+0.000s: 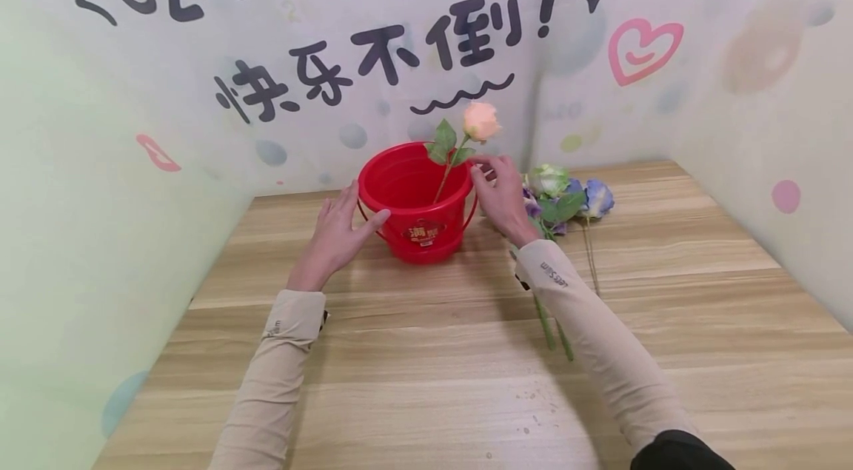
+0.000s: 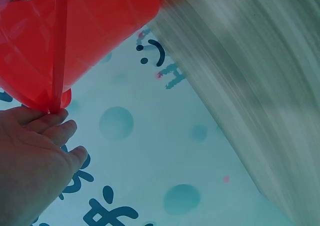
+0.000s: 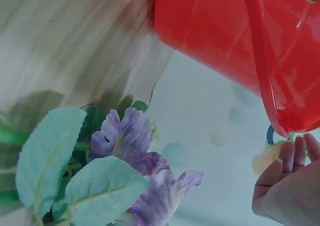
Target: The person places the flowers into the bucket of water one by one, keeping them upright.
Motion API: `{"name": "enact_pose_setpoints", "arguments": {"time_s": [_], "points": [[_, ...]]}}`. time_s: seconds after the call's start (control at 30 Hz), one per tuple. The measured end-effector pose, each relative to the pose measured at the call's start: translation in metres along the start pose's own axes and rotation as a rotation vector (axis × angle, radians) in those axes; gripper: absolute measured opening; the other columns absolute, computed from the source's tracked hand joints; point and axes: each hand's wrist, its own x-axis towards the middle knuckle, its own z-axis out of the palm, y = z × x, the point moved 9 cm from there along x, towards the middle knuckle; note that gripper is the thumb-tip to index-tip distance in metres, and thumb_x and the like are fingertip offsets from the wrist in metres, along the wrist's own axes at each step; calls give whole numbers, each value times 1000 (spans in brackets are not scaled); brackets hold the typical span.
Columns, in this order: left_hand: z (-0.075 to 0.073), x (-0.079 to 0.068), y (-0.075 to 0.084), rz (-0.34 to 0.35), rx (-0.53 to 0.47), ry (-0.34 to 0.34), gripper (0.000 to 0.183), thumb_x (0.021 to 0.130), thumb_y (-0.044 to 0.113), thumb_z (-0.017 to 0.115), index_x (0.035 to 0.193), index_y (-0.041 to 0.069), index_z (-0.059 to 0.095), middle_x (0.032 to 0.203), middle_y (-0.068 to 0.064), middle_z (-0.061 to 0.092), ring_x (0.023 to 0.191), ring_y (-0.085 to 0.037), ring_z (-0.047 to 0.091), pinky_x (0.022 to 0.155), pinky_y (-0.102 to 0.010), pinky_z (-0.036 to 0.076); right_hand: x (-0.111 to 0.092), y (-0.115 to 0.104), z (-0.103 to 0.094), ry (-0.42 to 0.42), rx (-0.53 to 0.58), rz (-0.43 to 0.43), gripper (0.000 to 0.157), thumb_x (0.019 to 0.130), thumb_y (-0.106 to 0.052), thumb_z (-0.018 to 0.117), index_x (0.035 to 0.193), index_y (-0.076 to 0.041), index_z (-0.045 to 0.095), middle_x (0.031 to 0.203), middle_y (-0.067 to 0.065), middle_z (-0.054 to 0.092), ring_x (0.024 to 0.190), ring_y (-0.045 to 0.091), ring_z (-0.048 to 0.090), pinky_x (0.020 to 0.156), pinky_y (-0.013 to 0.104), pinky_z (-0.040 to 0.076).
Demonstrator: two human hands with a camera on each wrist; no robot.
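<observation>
A red bucket [image 1: 426,237] stands upright at the back of the table, its handle hanging down. One peach rose [image 1: 481,121] on a leafy green stem leans inside it toward the right rim. My left hand [image 1: 338,233] touches the bucket's left side near the rim, fingers extended and thumb toward the front; the left wrist view shows its fingertips by the handle joint. At the right rim, my right hand [image 1: 503,196] has its fingers loosely bent, with the tips at the bucket's edge near the other handle joint [image 3: 285,128].
Right of the bucket lie several artificial flowers: a pale green-white rose [image 1: 549,179], a blue flower [image 1: 597,198] and purple blooms [image 3: 160,196], with stems pointing toward me under my right forearm. A printed wall [image 1: 320,137] stands close behind the bucket. Small drops or specks dot the wooden table [image 1: 426,381].
</observation>
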Motion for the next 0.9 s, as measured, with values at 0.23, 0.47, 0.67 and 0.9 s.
{"name": "enact_pose_setpoints", "arguments": {"time_s": [0.23,0.47,0.67,0.9], "points": [[0,-1,-1,2,-8,2,100,97,65,54,167,9,11,170,-15,20,155,-35,17,125,-54,1,-4,7,-7,-15,24,44,30,103,-12,55,124,4,69,112,20,63,101,32,58,86,38,47],[0,-1,-2,3,-8,-5,101,97,68,52,167,8,10,171,-14,18,156,-34,15,125,-54,1,-13,23,-20,-29,72,135,29,107,-19,56,124,1,66,109,16,65,96,23,57,78,30,48],[-1,1,-3,10,-11,-8,101,98,67,52,167,8,9,170,-15,19,156,-35,16,125,-55,1,-18,39,-39,1,105,181,30,108,-17,54,124,6,65,107,19,66,95,33,59,72,25,46],[1,2,-2,17,-15,-4,101,97,68,52,167,9,10,171,-15,18,156,-35,16,125,-55,1,-27,51,-68,42,86,234,33,108,-18,54,123,10,63,110,28,65,90,26,58,66,18,45]]}}
